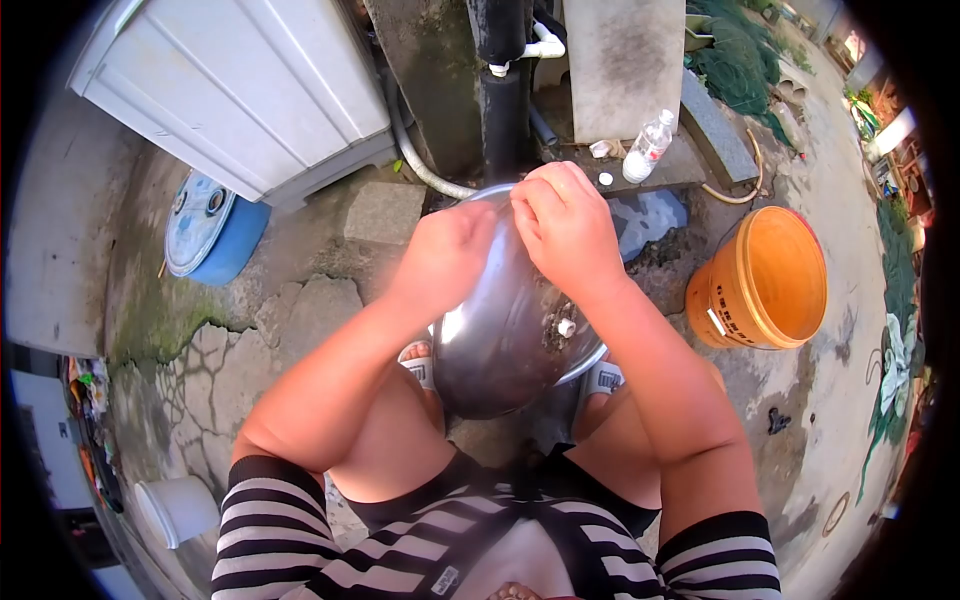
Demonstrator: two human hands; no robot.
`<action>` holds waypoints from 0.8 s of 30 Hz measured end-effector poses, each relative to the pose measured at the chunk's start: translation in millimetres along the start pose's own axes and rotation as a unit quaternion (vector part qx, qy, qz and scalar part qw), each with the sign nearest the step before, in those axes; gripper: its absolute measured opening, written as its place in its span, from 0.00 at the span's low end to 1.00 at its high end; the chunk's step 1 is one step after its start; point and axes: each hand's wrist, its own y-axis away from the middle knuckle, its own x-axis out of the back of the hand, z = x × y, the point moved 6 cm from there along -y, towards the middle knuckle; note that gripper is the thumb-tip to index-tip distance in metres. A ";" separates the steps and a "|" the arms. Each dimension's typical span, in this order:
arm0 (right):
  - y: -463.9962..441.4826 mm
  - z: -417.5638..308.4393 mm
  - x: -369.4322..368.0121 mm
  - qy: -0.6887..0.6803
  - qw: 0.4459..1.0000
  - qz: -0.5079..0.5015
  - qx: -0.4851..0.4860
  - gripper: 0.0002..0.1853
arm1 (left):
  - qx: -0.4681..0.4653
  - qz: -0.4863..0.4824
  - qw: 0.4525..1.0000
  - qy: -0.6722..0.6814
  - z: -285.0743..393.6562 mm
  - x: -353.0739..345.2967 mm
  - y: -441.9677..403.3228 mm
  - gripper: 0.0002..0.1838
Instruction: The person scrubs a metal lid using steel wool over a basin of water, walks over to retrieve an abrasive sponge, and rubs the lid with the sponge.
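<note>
The right hand (568, 225) grips the tipped pot (490, 345), maybe to steady it; I can't tell what the left hand (442, 252) holds.

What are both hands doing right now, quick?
Left hand: curled and blurry by the metal basin; can't tell if it's holding anything.
Right hand: closed, holding the metal basin at its top edge.

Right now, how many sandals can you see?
2: the left sandal, left of the shiny metal bowl, and the right sandal, right of it. Both are partly covered. More could be hidden.
</note>
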 end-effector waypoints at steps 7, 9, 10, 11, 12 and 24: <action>3.3 12.3 -1.5 0.024 0.999 -0.004 -0.042 0.05 | -0.020 0.007 0.999 -0.046 -0.7 -2.7 2.5 0.15; 1.7 5.4 -0.7 -0.006 0.999 0.000 -0.034 0.08 | -0.016 0.006 0.998 -0.065 0.0 -2.1 1.9 0.15; 1.9 2.7 -0.6 -0.021 0.999 0.002 -0.031 0.10 | -0.010 0.003 0.997 -0.073 0.8 -1.4 2.4 0.15; 3.8 7.6 -2.4 -0.001 0.999 -0.004 -0.047 0.10 | -0.003 -0.001 0.997 -0.082 0.6 -1.7 3.3 0.15; 5.6 14.7 -4.6 0.020 0.998 -0.009 -0.064 0.10 | -0.011 0.005 0.997 -0.070 -0.3 -2.2 3.7 0.15; 6.7 15.3 -9.8 -0.019 0.997 0.014 -0.079 0.08 | -0.013 0.025 0.999 -0.018 -2.5 -3.1 1.6 0.16</action>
